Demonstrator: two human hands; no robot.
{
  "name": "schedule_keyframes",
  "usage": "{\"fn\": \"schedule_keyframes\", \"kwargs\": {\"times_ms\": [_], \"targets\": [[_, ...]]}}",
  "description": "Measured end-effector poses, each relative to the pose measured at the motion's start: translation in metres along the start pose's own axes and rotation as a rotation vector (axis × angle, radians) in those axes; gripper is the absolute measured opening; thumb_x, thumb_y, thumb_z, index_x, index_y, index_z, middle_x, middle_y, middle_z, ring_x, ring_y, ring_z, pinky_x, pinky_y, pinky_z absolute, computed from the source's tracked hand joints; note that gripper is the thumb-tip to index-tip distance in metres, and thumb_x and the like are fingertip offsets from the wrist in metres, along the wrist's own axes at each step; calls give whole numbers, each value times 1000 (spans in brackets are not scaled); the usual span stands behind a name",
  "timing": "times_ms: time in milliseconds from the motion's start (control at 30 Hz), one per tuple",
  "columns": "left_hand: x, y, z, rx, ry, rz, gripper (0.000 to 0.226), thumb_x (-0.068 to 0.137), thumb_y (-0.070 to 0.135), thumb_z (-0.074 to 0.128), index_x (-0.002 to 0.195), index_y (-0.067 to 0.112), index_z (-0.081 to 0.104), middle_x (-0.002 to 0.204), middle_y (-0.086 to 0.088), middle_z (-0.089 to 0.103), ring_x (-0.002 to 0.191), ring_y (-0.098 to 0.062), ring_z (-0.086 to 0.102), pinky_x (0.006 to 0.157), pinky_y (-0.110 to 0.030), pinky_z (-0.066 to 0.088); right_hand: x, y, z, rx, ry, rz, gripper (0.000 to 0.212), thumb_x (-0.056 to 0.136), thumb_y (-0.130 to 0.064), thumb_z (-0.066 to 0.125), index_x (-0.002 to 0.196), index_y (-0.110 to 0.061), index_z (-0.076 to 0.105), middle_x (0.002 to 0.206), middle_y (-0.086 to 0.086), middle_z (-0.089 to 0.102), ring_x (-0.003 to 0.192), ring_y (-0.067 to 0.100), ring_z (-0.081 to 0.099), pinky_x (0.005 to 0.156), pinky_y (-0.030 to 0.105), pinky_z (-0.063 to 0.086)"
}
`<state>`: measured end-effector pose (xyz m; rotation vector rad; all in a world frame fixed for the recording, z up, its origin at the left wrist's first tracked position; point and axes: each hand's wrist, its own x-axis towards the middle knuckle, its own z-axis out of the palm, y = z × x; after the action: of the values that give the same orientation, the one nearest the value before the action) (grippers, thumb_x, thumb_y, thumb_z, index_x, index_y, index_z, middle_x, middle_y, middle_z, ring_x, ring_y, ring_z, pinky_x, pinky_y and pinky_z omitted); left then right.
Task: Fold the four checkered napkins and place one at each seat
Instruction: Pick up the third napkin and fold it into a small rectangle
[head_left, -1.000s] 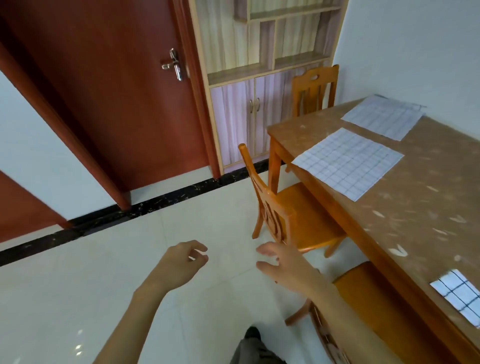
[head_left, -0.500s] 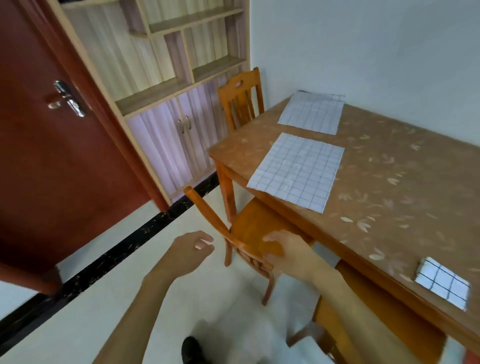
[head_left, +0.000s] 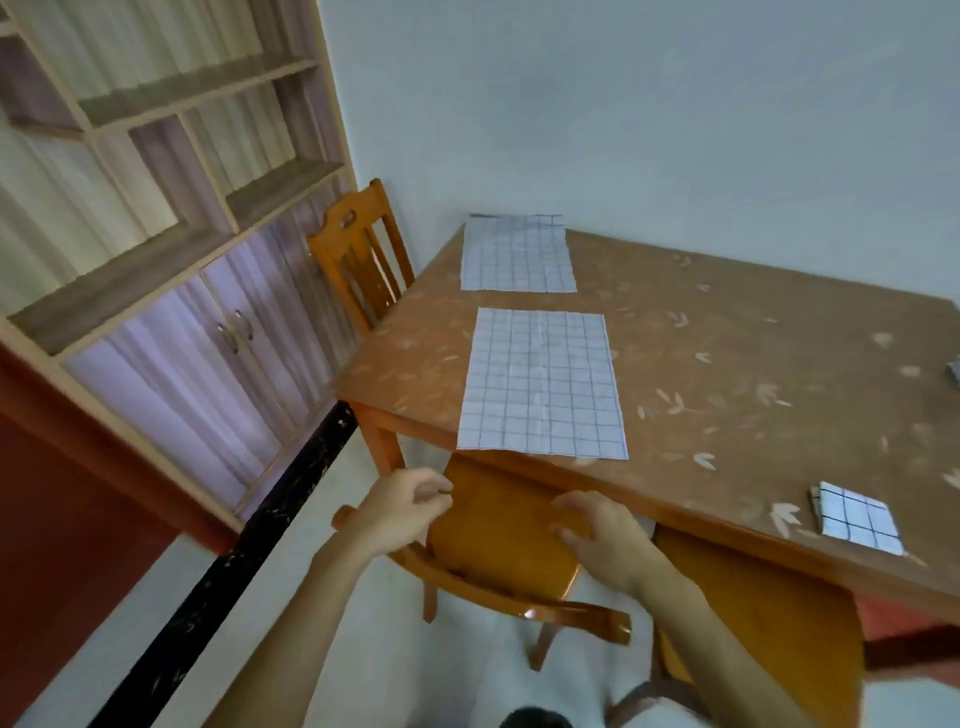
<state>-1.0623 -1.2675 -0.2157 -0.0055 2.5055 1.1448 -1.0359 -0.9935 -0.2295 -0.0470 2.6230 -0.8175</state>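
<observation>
Left hand (head_left: 402, 512), right hand (head_left: 602, 535) above orange wooden chair (head_left: 498, 538)
Ahead on the brown wooden table (head_left: 753, 353): flat white checkered napkin (head_left: 543, 384), second flat napkin (head_left: 517, 254) behind it; folded checkered napkin (head_left: 857, 517) rightward.

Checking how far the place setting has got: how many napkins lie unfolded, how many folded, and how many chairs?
Unfolded napkins: 2, near napkin and far napkin
Folded napkin: 1
Wooden chairs: 3, end chair, middle chair, right chair
Total: 6; a scrap at the frame's right edge is too cropped to count.

I read no text, label, brand or number on the unfolded napkin (head_left: 540, 384) or the table (head_left: 753, 364) beneath it.
</observation>
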Motion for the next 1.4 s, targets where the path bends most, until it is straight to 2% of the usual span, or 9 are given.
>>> {"fn": "schedule_keyframes", "kwargs": {"times_ms": [67,200,367,633,800,967,1133,1233,1400], "targets": [[23,3,-6,-18,-16,22,21,100,28,59,120,27,67,118,7,69,109,-11,65,90,-27,54,6,-5,3,15,44,49,37,100,-34,57,135,-28,54,137,-5,55,122,12,54,99,23,43],[72,11,-5,-18,-91,57,22,101,28,58,120,26,67,116,5,68,103,-11,66,67,-22,50,23,-8,-3,3,108,115,38,98,-34,58,136,-27,55,138,-5,57,124,12,54,102,26,45],[149,27,-3,-23,-151,55,23,101,28,58,121,23,67,118,3,68,103,-14,66,86,-30,56,73,3,-25,-15,153,179,36,100,-35,54,134,-24,57,136,-3,59,119,13,59,93,22,46],[297,45,7,-11,-85,-97,18,101,16,57,114,8,67,107,-4,62,77,-8,55,60,-18,45,214,38,-73,48,164,232,38,99,-25,55,136,-16,57,138,7,59,121,20,59,98,28,46],[394,49,20,97,3,-168,8,96,16,62,91,18,68,111,-11,71,105,-28,66,81,-29,46,311,75,-92,108,143,285,38,99,-22,55,135,-13,58,134,11,59,116,25,61,94,31,47],[468,43,32,264,75,-228,29,99,26,56,120,11,69,125,-14,66,114,-32,62,82,-24,40,389,116,-98,130,222,389,36,95,-19,58,130,-11,61,133,16,58,117,33,59,97,40,50],[519,27,44,344,121,-292,24,97,34,53,107,18,67,128,-19,54,117,-39,52,100,-48,49,438,146,-99,120,302,475,35,93,-18,60,127,-9,62,140,17,50,127,40,47,106,48,42],[541,31,47,363,196,-328,27,98,39,55,117,20,61,128,-18,51,117,-40,50,97,-46,45,459,157,-100,121,327,517,36,95,-17,57,129,-6,60,141,19,46,126,43,44,109,45,32],[554,31,49,176,300,-376,63,84,35,78,134,14,48,133,-15,50,111,-37,61,92,-48,55,480,159,-101,209,383,609,50,94,-21,61,136,0,43,133,25,43,106,44,57,80,35,38]]}}
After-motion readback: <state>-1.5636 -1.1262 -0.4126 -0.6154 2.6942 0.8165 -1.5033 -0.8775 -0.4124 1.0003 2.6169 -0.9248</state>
